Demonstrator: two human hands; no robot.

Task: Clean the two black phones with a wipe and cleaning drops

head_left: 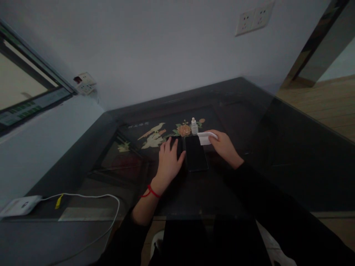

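Observation:
A black phone (196,154) lies flat on the dark glass-topped table (249,122), screen up. My left hand (168,162) rests flat beside the phone's left edge, fingers stretched out over a dark object that I cannot make out. My right hand (224,147) is at the phone's upper right corner, fingers closed on a folded white cloth (204,138). A small clear dropper bottle (194,126) with a white cap stands upright just beyond the phone. A red string circles my left wrist.
A white device (20,205) with a white cable (91,195) lies at the table's left front. The tabletop shows a bird-and-flower inlay (155,136). Wall sockets (254,18) sit above; a window (24,85) is on the left, wooden floor on the right.

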